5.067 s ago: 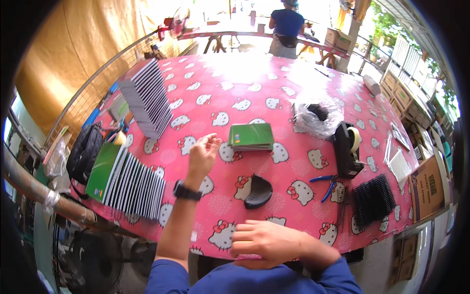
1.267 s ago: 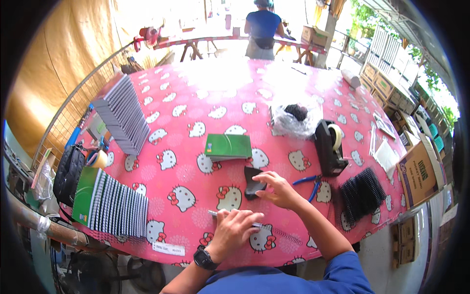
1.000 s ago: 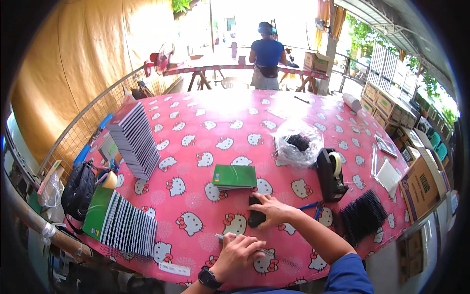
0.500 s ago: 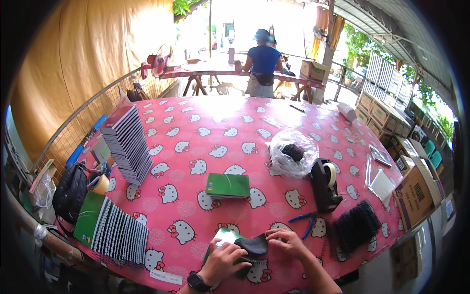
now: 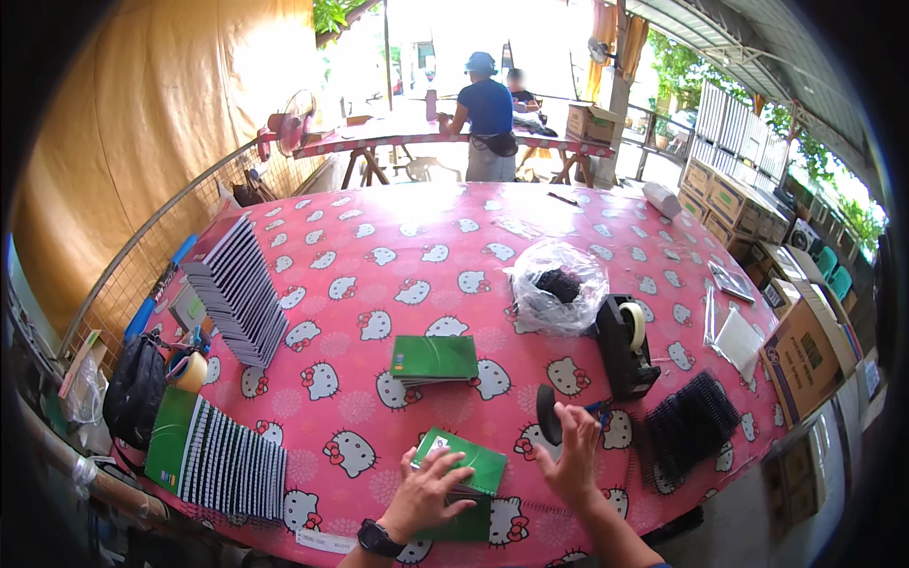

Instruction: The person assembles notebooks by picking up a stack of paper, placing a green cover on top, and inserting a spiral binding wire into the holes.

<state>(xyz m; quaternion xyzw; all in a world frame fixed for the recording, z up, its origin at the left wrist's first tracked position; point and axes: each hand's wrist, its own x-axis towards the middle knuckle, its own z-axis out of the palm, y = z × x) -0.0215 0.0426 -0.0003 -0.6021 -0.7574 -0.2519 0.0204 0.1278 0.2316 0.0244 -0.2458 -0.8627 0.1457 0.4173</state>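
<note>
My left hand point(image 5: 431, 490), with a black watch at its wrist, rests on a green notebook point(image 5: 485, 462), fingers spread over the cover. Another green cover part point(image 5: 471, 526) shows below that hand. A thin spiral coil point(image 5: 542, 507) runs rightward from the notebook's edge. Raised to the right, my right hand point(image 5: 574, 458) has a black rounded, pad-like piece point(image 5: 546, 414) at its thumb and fingertips. It looks pinched there, though the grip is partly hidden. Blue-handled pliers point(image 5: 603, 409) lie mostly hidden behind the right hand.
Green notebooks point(image 5: 435, 357) lie ahead. Stacked spiral notebooks point(image 5: 232, 464) and a tall notebook stack point(image 5: 237, 293) stand left. Rightward are a black tape dispenser point(image 5: 620, 355), a clear plastic bag point(image 5: 561, 284) and a pile of black coils point(image 5: 691, 428). People point(image 5: 490, 109) are at a far table.
My right hand has lifted and moved right with the black piece, which now stands more upright. More of the green notebook shows beside my left hand. The view has shifted slightly.
</note>
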